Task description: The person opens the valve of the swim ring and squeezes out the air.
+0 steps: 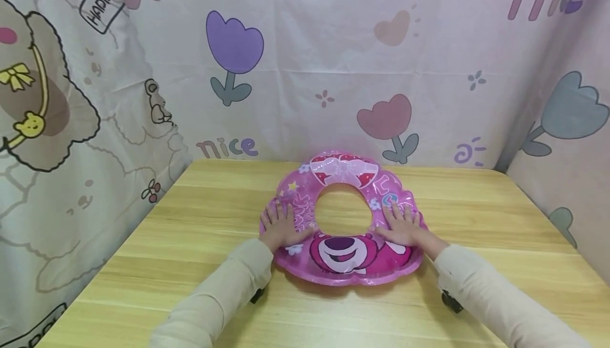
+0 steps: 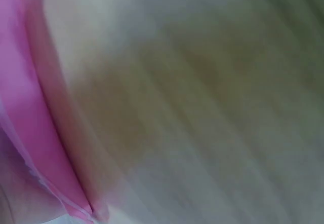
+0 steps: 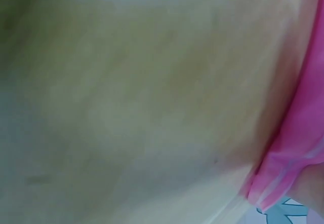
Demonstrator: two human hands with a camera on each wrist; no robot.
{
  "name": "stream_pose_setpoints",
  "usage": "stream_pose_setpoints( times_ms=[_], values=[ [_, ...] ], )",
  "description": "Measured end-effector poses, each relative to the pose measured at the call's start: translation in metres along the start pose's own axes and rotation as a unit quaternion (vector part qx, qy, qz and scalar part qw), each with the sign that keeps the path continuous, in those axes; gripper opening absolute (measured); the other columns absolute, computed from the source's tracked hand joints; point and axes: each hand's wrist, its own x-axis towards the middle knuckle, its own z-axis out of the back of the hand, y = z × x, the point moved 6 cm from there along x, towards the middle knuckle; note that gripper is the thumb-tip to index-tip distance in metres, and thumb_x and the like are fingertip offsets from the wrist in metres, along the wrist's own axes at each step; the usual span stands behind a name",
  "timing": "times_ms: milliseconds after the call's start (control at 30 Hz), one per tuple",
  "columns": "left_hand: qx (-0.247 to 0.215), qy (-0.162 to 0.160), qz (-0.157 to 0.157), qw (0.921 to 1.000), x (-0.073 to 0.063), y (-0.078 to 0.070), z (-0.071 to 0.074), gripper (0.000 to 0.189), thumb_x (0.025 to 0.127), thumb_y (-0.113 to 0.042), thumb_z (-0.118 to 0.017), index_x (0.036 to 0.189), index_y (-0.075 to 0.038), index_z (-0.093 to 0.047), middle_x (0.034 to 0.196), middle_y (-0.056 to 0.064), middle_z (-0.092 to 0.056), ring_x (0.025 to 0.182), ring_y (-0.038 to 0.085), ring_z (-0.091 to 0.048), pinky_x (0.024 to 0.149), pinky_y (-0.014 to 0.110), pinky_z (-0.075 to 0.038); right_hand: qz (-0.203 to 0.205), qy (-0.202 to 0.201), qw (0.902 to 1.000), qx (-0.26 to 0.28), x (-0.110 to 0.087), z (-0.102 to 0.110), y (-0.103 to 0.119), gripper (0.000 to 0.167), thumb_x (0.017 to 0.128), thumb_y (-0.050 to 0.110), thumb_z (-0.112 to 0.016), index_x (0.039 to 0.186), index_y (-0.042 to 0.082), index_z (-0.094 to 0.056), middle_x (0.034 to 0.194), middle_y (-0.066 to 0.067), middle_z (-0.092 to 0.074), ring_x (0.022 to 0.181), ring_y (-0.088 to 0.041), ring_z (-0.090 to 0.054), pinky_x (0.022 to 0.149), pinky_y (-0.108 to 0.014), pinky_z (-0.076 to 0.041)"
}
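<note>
Under L hand (image 1: 282, 227) & R hand (image 1: 401, 228), pink ring (image 1: 340, 255) pt. hidden.

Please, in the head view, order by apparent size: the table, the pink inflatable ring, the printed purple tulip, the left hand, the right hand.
1. Table
2. Pink inflatable ring
3. Purple tulip
4. Left hand and right hand: too alike to rank apart.

One pink inflatable (image 3: 306, 110), partial, pale seam on the edge beside the right hand (image 3: 311, 186); one pale surface (image 3: 152, 92), blurred, across the inflatable from that hand; one teal-patterned cloth (image 3: 283, 215), just beside the hand.
</note>
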Motion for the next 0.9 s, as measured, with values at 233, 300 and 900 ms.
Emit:
stream_pose_setpoints(
  times_ms=[233, 300, 900],
  values=[
    [-0.041, 0.0, -0.003, 0.9992, 0.0, 0.001, 0.004, 0.097, 0.087, -0.065, -0.038, 0.148, 0.002, -0.004, 0.153, 0.025, 0.011, 0.139, 0.046, 0.017, 0.11, 0.062, 0.009, 0.023, -0.059, 0.9976, 0.029, -0.004, 0.004, -0.003, 0.086, 0.092, 0.054, -0.041, 0.146, -0.004, -0.01, 0.15, -0.033, 0.002, 0.132, -0.06, 0.012, 0.102, -0.073, 0.01],
    [-0.044, -0.014, -0.003, 0.9989, 0.0, 0.002, 0.007, 0.092, 0.089, -0.062, -0.036, 0.147, 0.002, -0.006, 0.153, 0.027, 0.009, 0.139, 0.047, 0.013, 0.111, 0.062, 0.006, 0.036, -0.094, 0.9944, 0.033, -0.006, 0.007, -0.003, 0.082, 0.093, 0.049, -0.043, 0.146, -0.006, -0.013, 0.15, -0.034, -0.003, 0.132, -0.06, 0.008, 0.102, -0.073, 0.007],
    [-0.035, -0.112, -0.171, 0.9783, -0.062, -0.056, -0.012, 0.075, 0.095, -0.049, -0.038, 0.144, 0.006, -0.023, 0.153, 0.027, -0.007, 0.141, 0.046, -0.001, 0.114, 0.057, -0.006, 0.205, -0.178, 0.9622, -0.018, -0.055, 0.006, 0.078, 0.064, 0.093, 0.034, -0.052, 0.142, -0.001, -0.031, 0.152, -0.021, -0.019, 0.141, -0.044, -0.01, 0.111, -0.062, -0.01]
  ],
)
